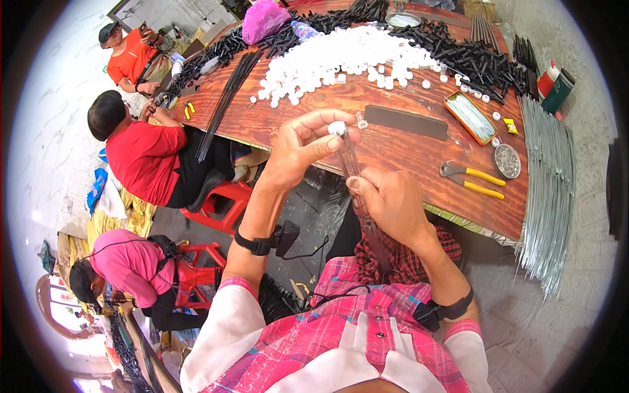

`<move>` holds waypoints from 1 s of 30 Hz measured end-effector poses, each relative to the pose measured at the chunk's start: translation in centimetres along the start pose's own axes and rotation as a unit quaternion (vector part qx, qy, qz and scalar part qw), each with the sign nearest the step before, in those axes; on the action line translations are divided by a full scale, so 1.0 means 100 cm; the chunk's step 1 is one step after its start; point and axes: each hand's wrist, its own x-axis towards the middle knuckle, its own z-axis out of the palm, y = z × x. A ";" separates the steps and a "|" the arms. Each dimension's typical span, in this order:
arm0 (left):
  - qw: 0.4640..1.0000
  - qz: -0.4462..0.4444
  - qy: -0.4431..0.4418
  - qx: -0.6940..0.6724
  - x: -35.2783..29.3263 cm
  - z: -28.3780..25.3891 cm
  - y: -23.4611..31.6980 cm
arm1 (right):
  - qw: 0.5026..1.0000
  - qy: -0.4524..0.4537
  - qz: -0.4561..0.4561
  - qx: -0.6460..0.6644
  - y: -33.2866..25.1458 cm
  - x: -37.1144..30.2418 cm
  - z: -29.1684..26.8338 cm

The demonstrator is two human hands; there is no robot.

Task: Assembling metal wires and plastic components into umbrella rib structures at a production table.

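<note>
From about ten round to three o'clock of the hands, a reddish wooden desk (419,154). At nine, seated on a red stool (226,203), a person in a red top (147,157); at eight, bent forward, a person in a pink top (124,262). At three, lengthwise along the far right of the desk, a sheaf of grey wires (549,190). At twelve, a broad heap of white caps (347,52), with black tubes (472,62) massed round to one o'clock. Close to the chest, slanting down toward six, a bundle of thin rods (349,159); wrapped round it, fingers closed, the right hand (393,200); at its upper end, fingers narrowed in a pinch, the left hand (303,147). At two, a flat dark bar (406,122), then an orange-rimmed tray (455,100). At three, yellow-handled pliers (481,187) near a small bowl (496,161). Smallest, between the left fingers at the bundle's twelve o'clock tip, a single white cap (337,128).
</note>
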 end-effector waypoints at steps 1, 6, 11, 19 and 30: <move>1.000 0.000 0.000 -0.001 -0.001 0.001 0.000 | 0.999 -0.022 0.007 0.024 0.000 0.000 -0.003; 0.998 -0.001 0.015 0.068 -0.004 0.005 0.004 | 0.993 -0.067 0.038 0.085 0.006 0.004 -0.004; 0.995 0.003 0.031 0.090 -0.007 0.007 0.004 | 0.983 -0.117 0.054 0.128 0.008 0.006 -0.005; 0.997 -0.028 0.047 0.059 -0.008 0.001 0.004 | 0.991 -0.016 0.081 0.107 0.004 -0.015 0.004; 0.998 -0.034 0.041 0.042 -0.005 -0.006 0.003 | 0.998 0.034 0.021 -0.051 -0.011 -0.032 0.010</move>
